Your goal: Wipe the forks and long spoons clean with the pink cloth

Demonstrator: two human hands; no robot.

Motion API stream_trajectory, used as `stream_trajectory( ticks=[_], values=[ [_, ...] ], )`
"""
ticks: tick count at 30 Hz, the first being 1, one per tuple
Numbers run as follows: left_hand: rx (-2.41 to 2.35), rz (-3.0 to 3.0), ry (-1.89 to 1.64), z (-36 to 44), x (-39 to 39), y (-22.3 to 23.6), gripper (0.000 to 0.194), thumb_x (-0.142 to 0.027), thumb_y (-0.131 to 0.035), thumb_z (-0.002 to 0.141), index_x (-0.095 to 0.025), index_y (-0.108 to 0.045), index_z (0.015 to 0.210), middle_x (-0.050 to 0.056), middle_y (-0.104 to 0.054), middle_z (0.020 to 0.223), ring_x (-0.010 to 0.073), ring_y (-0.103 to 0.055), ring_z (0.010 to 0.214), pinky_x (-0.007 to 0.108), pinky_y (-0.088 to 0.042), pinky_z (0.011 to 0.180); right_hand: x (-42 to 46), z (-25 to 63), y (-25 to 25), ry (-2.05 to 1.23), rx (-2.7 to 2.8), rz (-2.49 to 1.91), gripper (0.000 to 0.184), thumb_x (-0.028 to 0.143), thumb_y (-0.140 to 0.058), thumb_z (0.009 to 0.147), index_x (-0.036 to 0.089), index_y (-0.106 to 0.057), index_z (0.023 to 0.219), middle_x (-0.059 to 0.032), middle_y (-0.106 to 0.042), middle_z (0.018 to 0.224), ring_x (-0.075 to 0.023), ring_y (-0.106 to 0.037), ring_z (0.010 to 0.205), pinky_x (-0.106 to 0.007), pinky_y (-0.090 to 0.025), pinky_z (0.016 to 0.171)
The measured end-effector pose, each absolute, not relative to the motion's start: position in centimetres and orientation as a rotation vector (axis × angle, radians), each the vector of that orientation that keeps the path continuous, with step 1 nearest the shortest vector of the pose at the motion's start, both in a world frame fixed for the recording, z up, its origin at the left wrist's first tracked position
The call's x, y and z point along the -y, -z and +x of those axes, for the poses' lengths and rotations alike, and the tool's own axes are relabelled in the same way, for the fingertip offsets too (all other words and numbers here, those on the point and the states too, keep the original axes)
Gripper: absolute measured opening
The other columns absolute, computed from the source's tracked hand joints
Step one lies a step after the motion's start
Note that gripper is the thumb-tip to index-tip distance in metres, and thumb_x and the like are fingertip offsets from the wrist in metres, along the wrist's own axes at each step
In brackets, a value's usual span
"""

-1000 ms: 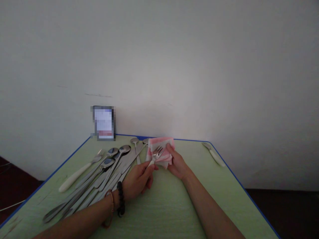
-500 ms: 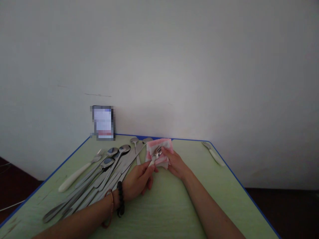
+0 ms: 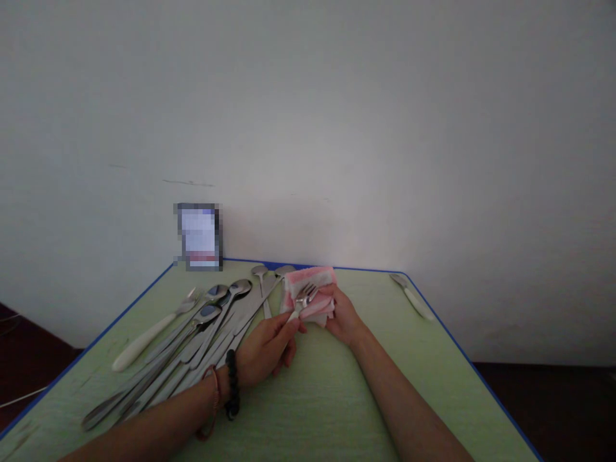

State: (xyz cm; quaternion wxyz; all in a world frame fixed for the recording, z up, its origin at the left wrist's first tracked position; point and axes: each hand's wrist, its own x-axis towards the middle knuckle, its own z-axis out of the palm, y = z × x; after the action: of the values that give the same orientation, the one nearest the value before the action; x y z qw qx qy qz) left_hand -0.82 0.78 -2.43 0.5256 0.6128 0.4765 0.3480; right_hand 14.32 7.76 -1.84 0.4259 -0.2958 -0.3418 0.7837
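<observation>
A fork (image 3: 305, 296) with a pale handle is pinched in my left hand (image 3: 270, 343), its tines pointing up and away. Behind the tines spreads a pink and white cloth (image 3: 312, 279), which my right hand (image 3: 342, 314) grips by its right side. The metal head of the fork lies in front of the cloth; whether the two touch I cannot tell. Most of the fork's handle is hidden by my left fingers. Left of my left hand, a pile of metal spoons and knives (image 3: 216, 327) lies on the table.
The green table (image 3: 332, 398) has a blue edge and meets a pale wall. At its left side lies another pale-handled fork (image 3: 149, 337). A third pale-handled fork (image 3: 412, 298) rests near the right edge. A blurred, phone-like screen (image 3: 199, 236) stands at the back left.
My right thumb has drawn back from the fork's tines, so more of them shows. The cloth has shifted slightly right with my right hand. My left hand has hardly moved.
</observation>
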Motion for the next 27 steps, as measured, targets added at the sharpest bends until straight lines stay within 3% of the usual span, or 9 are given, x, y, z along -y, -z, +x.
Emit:
stream_trajectory(
  ticks=[27],
  values=[
    [-1.128, 1.493, -0.815, -0.83, -0.78, 2.2, 0.039, -0.048, -0.033, 0.088, -0.016, -0.055, 0.089, -0.008, -0.048, 0.043, 0.0073, -0.036, 0.03, 0.015, -0.027, 0.031, -7.68, 14.3, 1.9, -1.946, 0.859, -0.762, 0.018, 0.029, -0.052, 0.062, 0.015, -0.061, 0.07, -0.0042, -0.068, 0.066, -0.0204, -0.063, 0.071, -0.03, -0.047, 0.067]
  ],
)
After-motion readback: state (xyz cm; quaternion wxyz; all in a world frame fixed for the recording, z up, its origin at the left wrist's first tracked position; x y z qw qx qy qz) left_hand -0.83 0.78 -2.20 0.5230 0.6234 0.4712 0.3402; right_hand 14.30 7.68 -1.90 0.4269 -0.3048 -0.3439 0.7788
